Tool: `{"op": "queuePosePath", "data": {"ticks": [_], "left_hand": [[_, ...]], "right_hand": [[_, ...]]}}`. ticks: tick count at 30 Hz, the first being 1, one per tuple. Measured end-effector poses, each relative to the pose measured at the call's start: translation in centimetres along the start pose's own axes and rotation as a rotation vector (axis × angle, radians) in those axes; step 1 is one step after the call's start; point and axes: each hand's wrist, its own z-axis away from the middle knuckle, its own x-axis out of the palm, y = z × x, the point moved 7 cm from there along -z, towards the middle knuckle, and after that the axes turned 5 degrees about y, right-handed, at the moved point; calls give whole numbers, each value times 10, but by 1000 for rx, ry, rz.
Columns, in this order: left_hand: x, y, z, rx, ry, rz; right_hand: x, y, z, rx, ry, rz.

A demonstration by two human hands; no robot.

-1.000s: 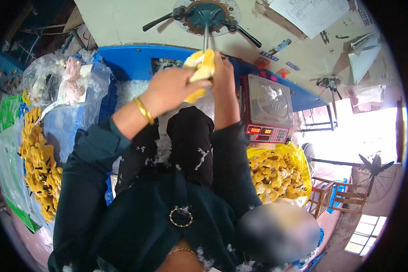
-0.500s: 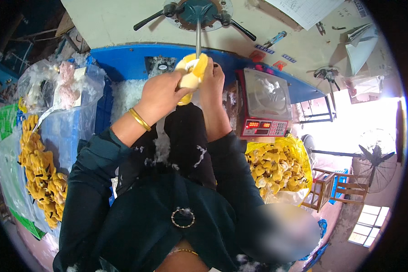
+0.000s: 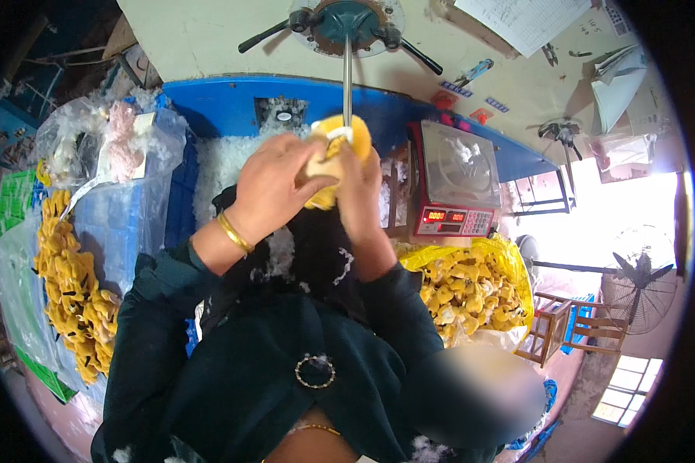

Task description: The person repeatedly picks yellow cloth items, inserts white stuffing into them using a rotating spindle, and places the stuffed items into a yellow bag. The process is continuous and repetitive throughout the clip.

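Note:
Both of my hands are on a yellow and cream plush toy skin (image 3: pixel 321 168), held over my lap. My left hand (image 3: pixel 274 181), with a gold bangle at the wrist, is closed round its left side, thumb across the cream part. My right hand (image 3: pixel 361 181), a little smeared by motion, grips it from the right. At the toy's upper edge, where white shows at an opening, the metal tube (image 3: pixel 347 85) of a machine comes down; whether its tip is inside I cannot tell.
A red scale (image 3: pixel 453 216) stands to the right, with a yellow bag (image 3: pixel 527 289) of plush pieces below it. Several yellow plush pieces (image 3: pixel 73 285) lie at the left beside a clear plastic bag (image 3: pixel 162 147). Dark handles (image 3: pixel 274 36) flank the tube, and white fluff (image 3: pixel 222 162) lies beyond my knees.
My hands and the plush skin have moved down toward my body, along the tube. The toy has turned somewhat, and the whole view has shifted slightly.

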Motion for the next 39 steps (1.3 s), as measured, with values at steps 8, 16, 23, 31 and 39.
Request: {"op": "queuePosePath", "data": {"ticks": [8,16,23,31,39], "left_hand": [[64,-55,2,-934,-365,784],[78,-47,-8,-407,-327,218],[102,-68,-47,-246,-227,-311],[82,-37,-20,-123,-284,-21],[100,-59,-30,-1130,-360,1367]], "right_hand": [[35,31,-104,451,-529,-493],[23,27,-93,327,-422,-160],[47,27,-161,123,-410,-34],[23,38,-128,96,-355,1],[47,22,-168,367,-182,-96]]}}
